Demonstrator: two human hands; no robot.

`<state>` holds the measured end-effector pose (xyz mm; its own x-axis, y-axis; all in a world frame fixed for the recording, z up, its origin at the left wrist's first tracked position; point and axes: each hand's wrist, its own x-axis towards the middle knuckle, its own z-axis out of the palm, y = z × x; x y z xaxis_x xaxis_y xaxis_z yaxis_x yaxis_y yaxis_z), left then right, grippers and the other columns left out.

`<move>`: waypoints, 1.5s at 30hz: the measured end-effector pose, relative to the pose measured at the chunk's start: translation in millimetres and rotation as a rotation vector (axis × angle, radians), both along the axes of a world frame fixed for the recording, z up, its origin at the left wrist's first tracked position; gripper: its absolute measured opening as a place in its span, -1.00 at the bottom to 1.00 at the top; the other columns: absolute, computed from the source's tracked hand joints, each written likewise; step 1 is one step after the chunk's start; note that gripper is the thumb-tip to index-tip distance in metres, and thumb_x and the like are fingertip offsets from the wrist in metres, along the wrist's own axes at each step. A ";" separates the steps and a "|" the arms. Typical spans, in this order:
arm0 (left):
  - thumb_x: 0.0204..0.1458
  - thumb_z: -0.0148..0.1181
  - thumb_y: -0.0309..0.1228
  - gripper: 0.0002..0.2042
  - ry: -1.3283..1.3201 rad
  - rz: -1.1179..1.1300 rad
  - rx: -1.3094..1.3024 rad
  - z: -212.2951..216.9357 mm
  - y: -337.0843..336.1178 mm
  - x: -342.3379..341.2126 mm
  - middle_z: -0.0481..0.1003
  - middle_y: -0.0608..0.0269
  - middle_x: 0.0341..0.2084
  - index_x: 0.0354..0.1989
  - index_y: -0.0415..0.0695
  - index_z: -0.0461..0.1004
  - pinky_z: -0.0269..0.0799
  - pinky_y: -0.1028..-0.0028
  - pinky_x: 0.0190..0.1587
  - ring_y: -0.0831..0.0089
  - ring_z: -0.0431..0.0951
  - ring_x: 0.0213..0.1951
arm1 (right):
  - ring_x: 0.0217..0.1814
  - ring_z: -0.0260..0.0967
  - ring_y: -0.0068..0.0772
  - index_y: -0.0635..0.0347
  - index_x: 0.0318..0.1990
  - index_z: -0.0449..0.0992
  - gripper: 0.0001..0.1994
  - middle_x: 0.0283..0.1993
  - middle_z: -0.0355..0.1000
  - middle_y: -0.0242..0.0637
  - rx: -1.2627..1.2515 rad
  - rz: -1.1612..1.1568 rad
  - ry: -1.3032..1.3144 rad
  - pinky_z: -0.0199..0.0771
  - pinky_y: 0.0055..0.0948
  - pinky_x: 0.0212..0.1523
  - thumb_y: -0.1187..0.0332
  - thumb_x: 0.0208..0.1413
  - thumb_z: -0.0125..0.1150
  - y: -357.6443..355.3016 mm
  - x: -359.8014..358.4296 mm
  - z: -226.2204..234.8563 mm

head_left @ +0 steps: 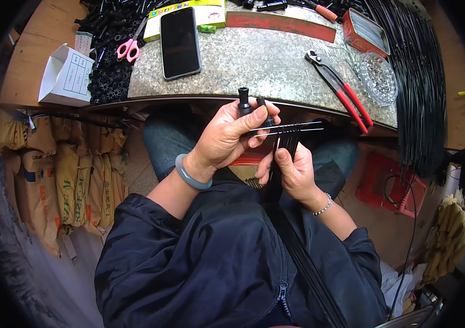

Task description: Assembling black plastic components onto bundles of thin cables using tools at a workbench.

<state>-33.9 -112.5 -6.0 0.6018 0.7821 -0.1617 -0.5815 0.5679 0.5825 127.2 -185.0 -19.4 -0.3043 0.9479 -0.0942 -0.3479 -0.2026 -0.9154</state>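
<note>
my left hand [231, 130] is holding black tubular pieces [244, 99], my right hand [298, 174] is pinching black strands [286, 141], and thin rods [312, 130] are crossing these strands.

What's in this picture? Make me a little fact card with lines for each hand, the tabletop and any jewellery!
Left hand: holding black cylindrical parts, material unclear
Right hand: pinching long thin black strands
On the speckled grey tabletop: pink-handled metal scissors; long red-handled metal pliers; flat rectangular black-screened phone; round clear patterned dish
Jewellery: smooth pale blue-grey bangle, left; silvery beaded bracelet, right
</note>
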 end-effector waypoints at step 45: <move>0.04 0.16 -0.12 -0.39 0.101 0.045 0.113 2.8 -19.3 0.2 0.46 0.30 -0.36 0.11 -0.39 0.26 0.35 0.71 -0.29 0.70 0.38 -0.40 | -0.59 0.39 -0.45 0.27 0.08 0.23 -0.59 -0.51 0.44 -0.15 -0.001 0.040 0.038 0.41 -0.58 -0.52 0.13 0.25 -0.09 4.8 4.5 -5.5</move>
<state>-33.8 -131.8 -3.2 0.5509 0.8245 -0.1294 -0.5400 0.4704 0.6979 131.7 -180.2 -24.9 -0.3453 0.9348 -0.0832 -0.3735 -0.2183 -0.9016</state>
